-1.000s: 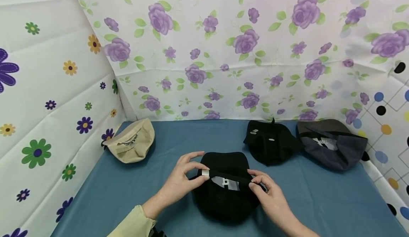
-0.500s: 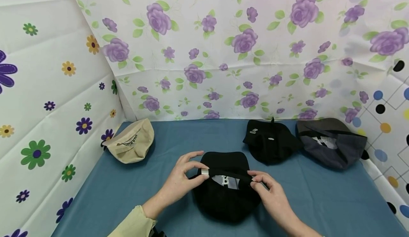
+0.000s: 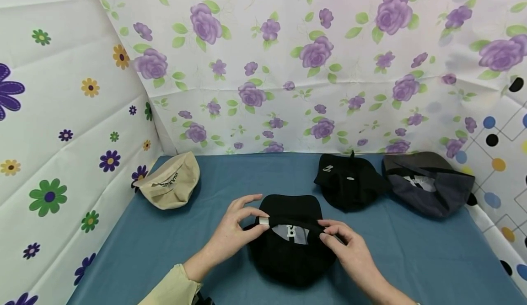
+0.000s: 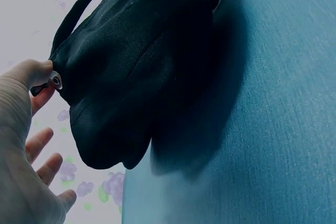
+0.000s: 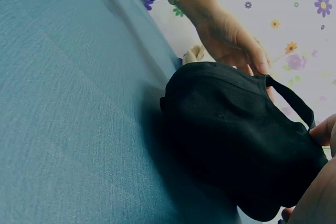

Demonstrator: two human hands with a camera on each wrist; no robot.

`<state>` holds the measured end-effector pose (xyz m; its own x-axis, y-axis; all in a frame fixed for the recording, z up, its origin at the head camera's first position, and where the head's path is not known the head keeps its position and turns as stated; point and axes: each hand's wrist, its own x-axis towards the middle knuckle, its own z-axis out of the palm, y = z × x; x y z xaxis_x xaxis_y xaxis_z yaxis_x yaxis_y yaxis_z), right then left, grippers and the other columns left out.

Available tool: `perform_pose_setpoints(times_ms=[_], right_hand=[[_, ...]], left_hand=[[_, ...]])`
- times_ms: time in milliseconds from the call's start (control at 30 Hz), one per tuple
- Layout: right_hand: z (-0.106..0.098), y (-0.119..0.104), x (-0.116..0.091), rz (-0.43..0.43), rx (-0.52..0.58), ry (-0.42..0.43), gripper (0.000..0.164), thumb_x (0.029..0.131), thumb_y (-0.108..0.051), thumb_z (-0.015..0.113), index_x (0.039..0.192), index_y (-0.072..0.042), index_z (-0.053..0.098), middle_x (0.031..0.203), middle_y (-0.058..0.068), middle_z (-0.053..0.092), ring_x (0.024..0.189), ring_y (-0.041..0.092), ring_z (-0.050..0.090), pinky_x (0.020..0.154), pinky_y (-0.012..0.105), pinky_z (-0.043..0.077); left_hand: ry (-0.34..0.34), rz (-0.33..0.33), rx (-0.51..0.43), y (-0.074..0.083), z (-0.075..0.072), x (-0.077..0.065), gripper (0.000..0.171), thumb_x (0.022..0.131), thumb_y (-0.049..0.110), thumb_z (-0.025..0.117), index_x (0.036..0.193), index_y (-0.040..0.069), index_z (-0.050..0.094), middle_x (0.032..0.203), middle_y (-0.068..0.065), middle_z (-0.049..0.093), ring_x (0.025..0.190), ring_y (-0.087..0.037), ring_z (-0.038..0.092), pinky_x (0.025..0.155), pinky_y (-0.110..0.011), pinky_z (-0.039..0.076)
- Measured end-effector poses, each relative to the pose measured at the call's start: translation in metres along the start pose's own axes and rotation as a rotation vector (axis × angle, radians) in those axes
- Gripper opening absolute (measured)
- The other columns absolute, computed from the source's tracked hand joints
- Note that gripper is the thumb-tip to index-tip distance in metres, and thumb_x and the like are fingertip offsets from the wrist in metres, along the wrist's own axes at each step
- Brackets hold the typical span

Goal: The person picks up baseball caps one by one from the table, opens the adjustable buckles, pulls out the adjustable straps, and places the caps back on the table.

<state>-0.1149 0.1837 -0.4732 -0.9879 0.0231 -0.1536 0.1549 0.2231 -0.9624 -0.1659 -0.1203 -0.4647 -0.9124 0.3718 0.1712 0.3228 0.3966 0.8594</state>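
A black baseball cap (image 3: 292, 264) is held over the blue cloth in the head view, its brim pointing away and its back opening facing me. Light lining with a white letter shows through that opening. My left hand (image 3: 230, 229) pinches the strap's left end at a small metal buckle (image 3: 264, 221), thumb against fingertips. On the other side my right hand (image 3: 350, 252) pinches the right end of the strap (image 3: 294, 221) between thumb and fingers. In the left wrist view the strap (image 4: 73, 19) arches away from the cap's edge between both hands.
A beige cap (image 3: 173, 184) lies at the far left of the blue tablecloth (image 3: 247, 172). At the back right are another black cap (image 3: 347, 186) and a dark grey cap (image 3: 432, 190), side by side. Flower-printed cloth (image 3: 255, 58) hangs behind the table.
The strap has risen a little from across the cap's opening, so more of the lining and letter shows. My right fingers have shifted slightly; the left hand stays put.
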Motion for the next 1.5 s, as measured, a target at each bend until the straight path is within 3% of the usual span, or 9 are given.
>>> perform_pose_setpoints(times_ms=[100,300,400,633,867,1067,1233,1500], right_hand=[[0.000,0.000,-0.001,0.007,0.034,0.010,0.029,0.099,-0.032,0.070,0.102,-0.004,0.066,0.139,0.002,0.059,0.133,0.021,0.050,0.098,0.028,0.046],[0.002,-0.001,-0.001,0.058,0.080,0.060,0.017,0.103,-0.019,0.062,0.104,-0.002,0.060,0.142,0.010,0.056,0.128,0.024,0.052,0.103,0.040,0.044],[0.003,0.000,0.000,0.065,0.089,0.071,0.017,0.103,-0.018,0.062,0.103,-0.001,0.060,0.143,0.012,0.055,0.127,0.026,0.053,0.101,0.039,0.045],[0.000,0.001,0.000,0.059,0.050,0.056,0.026,0.102,-0.029,0.066,0.107,-0.004,0.065,0.141,0.001,0.055,0.128,0.017,0.050,0.097,0.026,0.044],[-0.002,0.005,0.004,0.022,-0.014,0.048,0.042,0.099,-0.048,0.067,0.107,-0.006,0.067,0.142,-0.001,0.054,0.135,0.017,0.045,0.109,0.042,0.037],[-0.003,0.008,0.010,0.007,-0.038,0.028,0.043,0.100,-0.047,0.066,0.109,-0.006,0.066,0.144,0.002,0.053,0.137,0.021,0.042,0.112,0.046,0.033],[-0.004,0.012,0.017,-0.014,-0.090,0.010,0.039,0.101,-0.045,0.065,0.108,-0.006,0.067,0.148,0.008,0.051,0.138,0.026,0.042,0.112,0.051,0.033],[-0.005,0.022,0.025,-0.065,-0.196,0.024,0.024,0.102,-0.034,0.067,0.105,-0.010,0.067,0.149,0.009,0.050,0.140,0.031,0.040,0.111,0.054,0.033]], left_hand=[[0.005,-0.008,-0.009,0.000,0.000,0.000,0.018,0.095,0.048,0.073,0.108,0.037,0.076,0.152,0.021,0.041,0.146,-0.014,0.027,0.110,-0.062,0.031],[0.023,-0.017,-0.037,-0.001,0.000,0.000,0.022,0.095,0.044,0.074,0.110,0.028,0.077,0.152,0.018,0.043,0.147,-0.016,0.027,0.111,-0.061,0.030],[0.024,-0.015,-0.029,-0.002,0.000,0.000,0.022,0.095,0.045,0.074,0.110,0.029,0.077,0.152,0.019,0.043,0.147,-0.016,0.027,0.111,-0.061,0.031],[0.020,-0.025,-0.021,-0.002,0.001,0.000,0.015,0.094,0.046,0.074,0.106,0.036,0.075,0.151,0.020,0.043,0.147,-0.015,0.028,0.111,-0.061,0.031],[0.020,-0.046,0.017,-0.002,0.003,0.002,0.012,0.094,0.043,0.076,0.102,0.038,0.069,0.151,0.019,0.044,0.145,-0.016,0.031,0.109,-0.059,0.034],[0.020,-0.077,0.114,0.000,0.004,0.008,0.011,0.093,0.039,0.077,0.097,0.037,0.067,0.150,0.016,0.046,0.144,-0.020,0.034,0.107,-0.059,0.036],[-0.009,-0.075,0.271,-0.001,0.005,0.013,0.014,0.092,0.041,0.078,0.092,0.034,0.065,0.150,0.006,0.049,0.143,-0.027,0.038,0.105,-0.056,0.040],[-0.043,0.029,0.547,-0.004,0.011,0.021,0.017,0.090,0.035,0.081,0.085,0.033,0.065,0.147,-0.004,0.055,0.136,-0.034,0.046,0.106,-0.057,0.041]])
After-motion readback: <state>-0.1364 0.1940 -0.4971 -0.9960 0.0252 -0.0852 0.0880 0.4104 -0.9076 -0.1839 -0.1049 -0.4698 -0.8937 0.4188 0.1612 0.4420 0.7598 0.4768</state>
